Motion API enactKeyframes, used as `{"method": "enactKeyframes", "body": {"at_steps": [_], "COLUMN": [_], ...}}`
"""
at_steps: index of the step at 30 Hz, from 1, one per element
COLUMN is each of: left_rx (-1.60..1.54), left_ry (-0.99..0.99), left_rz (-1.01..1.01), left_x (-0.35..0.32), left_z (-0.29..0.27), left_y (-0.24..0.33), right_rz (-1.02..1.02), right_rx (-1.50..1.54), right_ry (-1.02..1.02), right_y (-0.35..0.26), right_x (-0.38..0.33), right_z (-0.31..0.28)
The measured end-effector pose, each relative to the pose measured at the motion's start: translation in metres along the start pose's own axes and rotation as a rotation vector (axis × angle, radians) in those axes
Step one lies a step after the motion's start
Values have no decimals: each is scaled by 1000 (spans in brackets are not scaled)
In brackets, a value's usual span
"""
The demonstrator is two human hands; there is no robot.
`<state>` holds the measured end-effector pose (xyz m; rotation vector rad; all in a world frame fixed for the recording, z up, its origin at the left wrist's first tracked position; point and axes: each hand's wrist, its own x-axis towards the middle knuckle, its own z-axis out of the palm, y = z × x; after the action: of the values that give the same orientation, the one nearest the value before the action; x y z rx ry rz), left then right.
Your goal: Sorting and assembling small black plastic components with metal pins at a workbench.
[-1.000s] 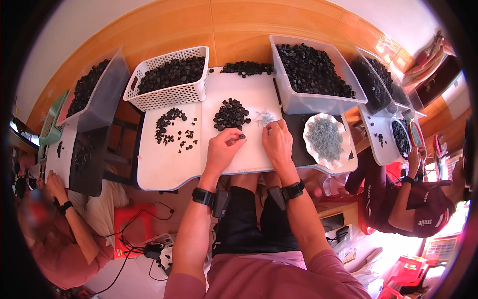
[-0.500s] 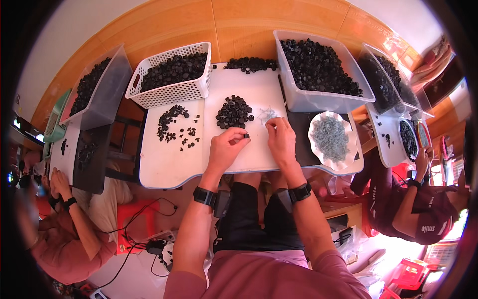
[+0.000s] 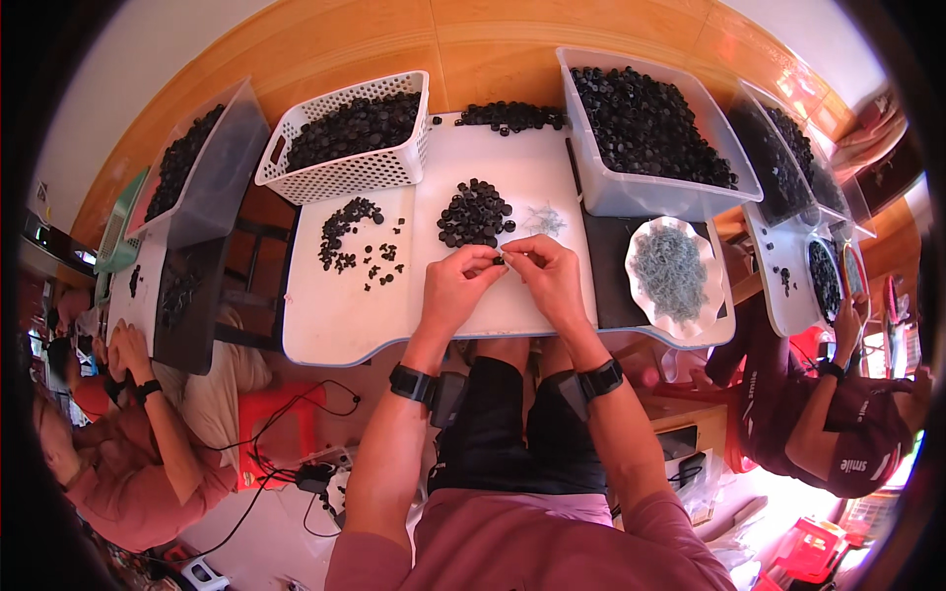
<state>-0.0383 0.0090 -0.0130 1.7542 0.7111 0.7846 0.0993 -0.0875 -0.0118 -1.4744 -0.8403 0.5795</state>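
Note:
My left hand (image 3: 457,283) is closed in a pinch on a small round black part (image 3: 498,261) above the front of the white table (image 3: 379,315). Against it, the fingertips of my right hand (image 3: 550,281) are pressed together; whatever is between them is too small to make out. Just beyond my hands lies a heap of round black caps (image 3: 475,212). To the right of that heap is a little scatter of thin pale-grey pieces (image 3: 544,220). Smaller black pieces (image 3: 345,231) spread over the table's left part.
A white perforated basket (image 3: 345,182) and a clear plastic tub (image 3: 670,197), both full of black parts, stand at the back. A scalloped white dish (image 3: 714,286) of thin grey pieces sits at the right. People work at left (image 3: 168,463) and right (image 3: 828,424).
My right hand has moved left to meet my left hand, so their fingertips now come together at the black part. The whole view has shifted slightly.

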Motion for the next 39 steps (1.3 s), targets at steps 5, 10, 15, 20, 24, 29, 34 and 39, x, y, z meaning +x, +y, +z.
{"method": "enactKeyframes", "body": {"at_steps": [5,10,15,20,24,29,34,39], "left_rx": [17,22,15,65,70,16,-89,31], "left_ry": [7,8,7,6,-2,22,-5,-36], "left_rz": [22,22,24,50,75,41,-5,107], "left_x": [0,0,0,-1,-1,-2,-2,-3], "left_z": [1,0,2,1,-1,1,-5,-6], "left_y": [-2,-3,0,1,0,5,7,4], "right_rz": [-51,-144,8,12,-31,-102,-45,-77], "right_rx": [-40,-64,68,-19,-50,33,94,136], "right_ry": [24,-1,-19,-22,-51,-22,-41,-101], "right_y": [1,-1,-3,1,0,0,4,4], "right_x": [-1,-1,1,1,-1,0,1,1], "right_z": [0,4,-3,-1,2,0,-5,0]}}
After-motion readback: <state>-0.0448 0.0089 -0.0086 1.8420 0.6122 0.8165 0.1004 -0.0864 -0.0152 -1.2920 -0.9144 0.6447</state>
